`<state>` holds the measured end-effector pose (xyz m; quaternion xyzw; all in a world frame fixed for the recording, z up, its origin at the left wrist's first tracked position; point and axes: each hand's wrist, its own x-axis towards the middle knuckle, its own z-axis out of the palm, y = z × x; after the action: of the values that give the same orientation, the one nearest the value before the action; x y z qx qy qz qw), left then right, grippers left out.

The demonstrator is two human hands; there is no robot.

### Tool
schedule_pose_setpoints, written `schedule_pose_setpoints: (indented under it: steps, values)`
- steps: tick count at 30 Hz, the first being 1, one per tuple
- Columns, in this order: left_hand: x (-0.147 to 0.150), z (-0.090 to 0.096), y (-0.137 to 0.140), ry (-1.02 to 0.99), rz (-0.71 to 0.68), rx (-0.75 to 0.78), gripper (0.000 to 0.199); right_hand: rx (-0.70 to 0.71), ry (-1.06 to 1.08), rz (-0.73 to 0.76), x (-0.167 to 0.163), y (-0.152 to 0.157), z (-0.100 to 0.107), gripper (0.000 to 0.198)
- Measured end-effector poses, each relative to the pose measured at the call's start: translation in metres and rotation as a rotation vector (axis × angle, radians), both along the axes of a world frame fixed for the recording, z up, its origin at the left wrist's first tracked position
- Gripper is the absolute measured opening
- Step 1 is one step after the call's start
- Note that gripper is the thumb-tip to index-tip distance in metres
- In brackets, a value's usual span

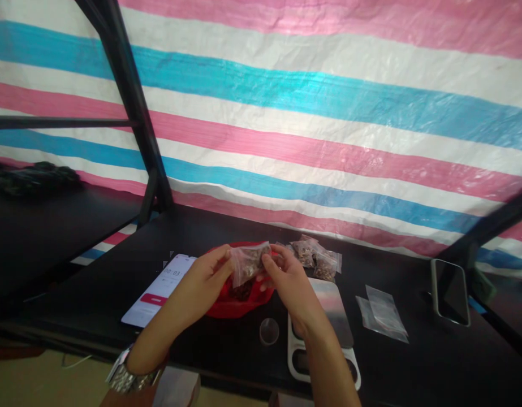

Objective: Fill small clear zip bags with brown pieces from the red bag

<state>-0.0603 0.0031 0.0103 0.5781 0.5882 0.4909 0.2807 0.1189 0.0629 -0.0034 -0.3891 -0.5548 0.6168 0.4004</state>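
Between my two hands is a small clear zip bag (249,263) with brown bits in it, held above a red bowl (239,308). My left hand (213,275) pinches the bag at its left end. The fingers of my right hand (288,275) are closed on its right end. More brown bits (241,291) lie in the bowl, partly hidden by the bag and hands. A small clear cup (269,332) stands in front of the bowl. The white kitchen scale (335,316) is under my right forearm, which covers part of it.
Several filled zip bags (315,257) are piled behind the scale. Flat zip bags (383,314) lie to its right, near a dark phone (451,292). A phone showing a timer (159,291) lies left of the bowl. A striped sheet (311,135) hangs behind the black table (193,226).
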Motion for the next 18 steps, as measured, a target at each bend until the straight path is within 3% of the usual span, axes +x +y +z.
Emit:
schedule_pose_setpoints:
  steps: [5,8,12,18]
  values:
    - [-0.018,-0.017,0.002,0.537,0.191,0.014,0.025,0.174,-0.088,-0.152,-0.006,0.006,-0.001,0.032]
    - [-0.024,-0.024,-0.003,0.748,0.360,-0.030,0.028,0.323,-0.233,-0.216,-0.012,0.003,-0.002,0.022]
    - [-0.032,-0.033,-0.007,0.813,0.372,-0.122,0.050,0.439,-0.401,-0.178,-0.022,-0.005,-0.002,0.026]
    - [-0.048,-0.040,-0.002,0.700,0.247,0.032,0.056,0.544,-0.488,-0.149,-0.030,-0.014,0.008,0.023]
